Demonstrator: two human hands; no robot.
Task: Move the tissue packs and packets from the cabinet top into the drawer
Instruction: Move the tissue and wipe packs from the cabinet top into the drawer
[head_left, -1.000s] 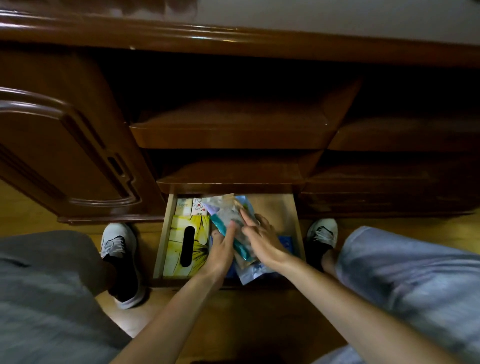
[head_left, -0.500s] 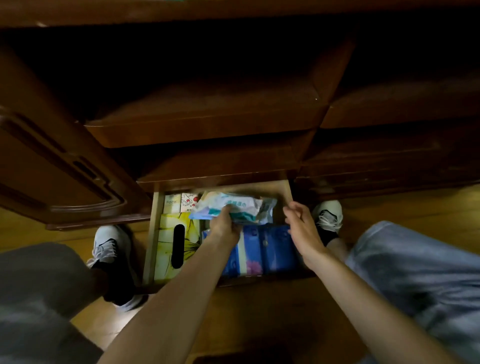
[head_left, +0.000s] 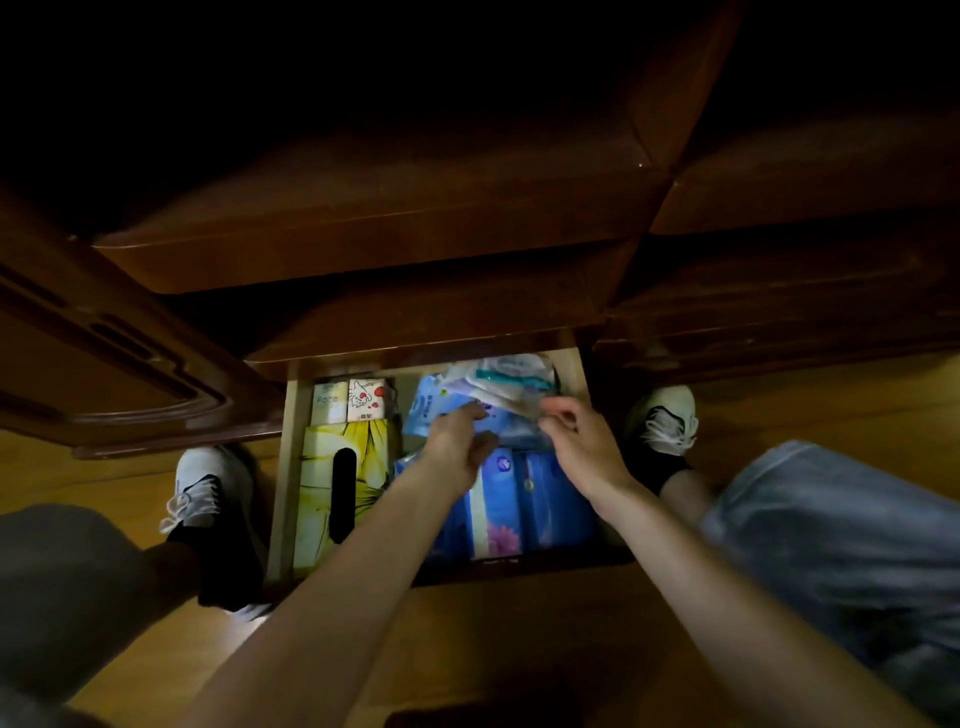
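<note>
The bottom drawer is pulled out between my feet. A yellow tissue box lies along its left side, with two small tissue packs behind it. Blue tissue packs fill the front right. At the back right lies a heap of packets: a white and teal packet on top of a light blue packet. My left hand rests on the light blue packet with fingers spread. My right hand pinches the near edge of the white and teal packet.
Dark closed drawers overhang the open one. A cabinet door stands open at the left. My white shoes flank the drawer on the wooden floor; my knees fill the lower corners.
My left hand has laid the white and teal packet down at the back right of the drawer and opened. My right hand has moved left from the drawer's side onto the packet. The view tilted down.
</note>
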